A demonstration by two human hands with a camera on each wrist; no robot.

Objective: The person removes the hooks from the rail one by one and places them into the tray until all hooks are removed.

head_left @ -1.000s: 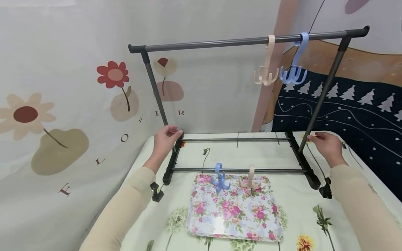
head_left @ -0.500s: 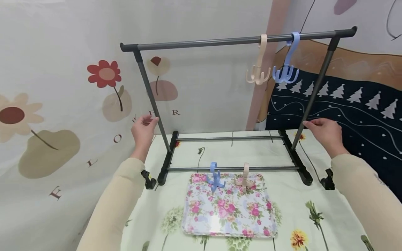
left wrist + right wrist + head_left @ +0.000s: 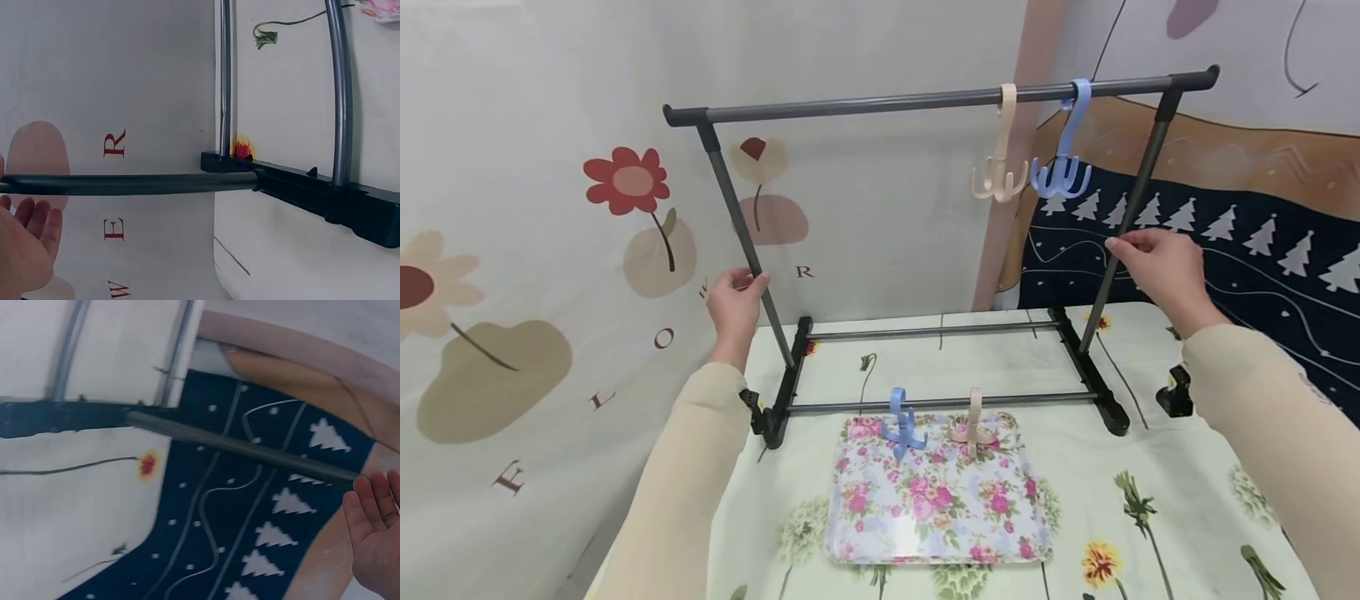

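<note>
A dark grey hanging rack stands on the table on black feet. My left hand is at the left post, thumb and fingers on either side of it. At the right post, my right hand pinches with thumb and fingertips; in the right wrist view its fingers meet the tube and the thumb is hidden. From the top bar hang a beige claw hook and a blue claw hook, towards the right end. Another blue hook and beige hook lie on a floral tray.
Two thin lower bars join the black feet. A flower-printed cloth covers the table. Behind are a pale wall hanging and a dark blue tree-patterned cloth. The tray sits in front of the rack.
Both hands have moved up along the posts; the left first came away from its post, then returned to it. The whole scene shifts left in the head view. Hooks and tray stay put.
</note>
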